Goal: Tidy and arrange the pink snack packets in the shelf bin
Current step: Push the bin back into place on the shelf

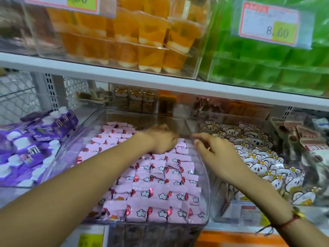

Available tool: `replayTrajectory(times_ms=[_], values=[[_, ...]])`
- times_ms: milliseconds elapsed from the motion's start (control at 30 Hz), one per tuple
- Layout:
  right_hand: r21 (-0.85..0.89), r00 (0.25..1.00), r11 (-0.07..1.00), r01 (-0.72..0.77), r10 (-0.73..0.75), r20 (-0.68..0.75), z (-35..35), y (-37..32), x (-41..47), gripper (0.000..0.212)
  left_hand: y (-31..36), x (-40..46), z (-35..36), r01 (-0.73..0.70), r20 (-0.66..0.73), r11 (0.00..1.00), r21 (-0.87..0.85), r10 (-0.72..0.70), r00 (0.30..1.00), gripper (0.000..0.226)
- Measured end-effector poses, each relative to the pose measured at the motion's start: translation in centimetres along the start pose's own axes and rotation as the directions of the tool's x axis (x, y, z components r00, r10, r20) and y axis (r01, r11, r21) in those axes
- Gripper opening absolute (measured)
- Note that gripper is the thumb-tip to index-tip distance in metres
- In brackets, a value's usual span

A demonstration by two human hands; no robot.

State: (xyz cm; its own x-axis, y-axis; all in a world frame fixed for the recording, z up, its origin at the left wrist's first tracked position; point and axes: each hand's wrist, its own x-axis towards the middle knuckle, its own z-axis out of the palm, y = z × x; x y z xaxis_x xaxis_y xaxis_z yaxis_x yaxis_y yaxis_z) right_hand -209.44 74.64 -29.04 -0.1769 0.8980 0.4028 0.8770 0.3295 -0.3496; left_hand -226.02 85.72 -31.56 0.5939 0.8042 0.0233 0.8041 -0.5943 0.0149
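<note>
Two hands [161, 138] [213, 148], one bin [204, 175], many pink packets [160, 175]

We see even, bright, diffuse light from above, with no hard shadows. Beneath the left hand [161, 138] only a soft shade falls on the pink snack packets [156, 177]. Around this hand we read the print on the wrappers fairly sharply; toward the frame edges detail softens. Above the hand, the orange jelly cups [142, 32] look smeared and the price label [268, 25] is only partly legible. Pale glare streaks the clear bin wall [201, 166] right of the hand. The white shelf edge [124, 73] above bows noticeably, showing wide-angle distortion. Both forearms near the lower corners appear stretched and slightly blurred.
</note>
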Motion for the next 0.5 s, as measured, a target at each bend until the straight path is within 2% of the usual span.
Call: replayTrajectory(times_ms=[100, 233, 300, 367, 500], values=[[0.012, 1.0, 1.0, -0.005, 0.005, 0.01, 0.0, -0.1, -0.1, 0.034, 0.1, -0.1, 0.6, 0.047, -0.003, 0.997, -0.067, -0.047, 0.999, 0.042], [0.014, 1.0, 1.0, -0.003, 0.003, 0.03, -0.3, -0.2, 0.0, 0.033, 0.1, -1.2, -1.0, 0.08, -0.066, 0.921, -0.382, -0.114, 0.991, 0.037], [0.031, 0.999, 1.0, 0.0, -0.002, 0.055, -0.6, -0.3, 0.1, 0.033, -0.2, -2.8, -2.4, 0.088, -0.141, 0.895, -0.436, -0.164, 0.976, 0.034], [0.037, 0.996, 0.999, -0.003, -0.001, 0.09, -0.9, -0.4, 0.1, 0.034, -0.7, -5.4, -3.9, 0.104, -0.268, 0.917, -0.386, -0.219, 0.938, 0.031], [-0.014, 0.988, 1.0, 0.022, -0.019, 0.156, -1.4, -1.0, -0.6, 0.029, -1.5, -13.2, -5.3, 0.242, -0.548, 0.967, -0.077, -0.244, 0.8, 0.035]])
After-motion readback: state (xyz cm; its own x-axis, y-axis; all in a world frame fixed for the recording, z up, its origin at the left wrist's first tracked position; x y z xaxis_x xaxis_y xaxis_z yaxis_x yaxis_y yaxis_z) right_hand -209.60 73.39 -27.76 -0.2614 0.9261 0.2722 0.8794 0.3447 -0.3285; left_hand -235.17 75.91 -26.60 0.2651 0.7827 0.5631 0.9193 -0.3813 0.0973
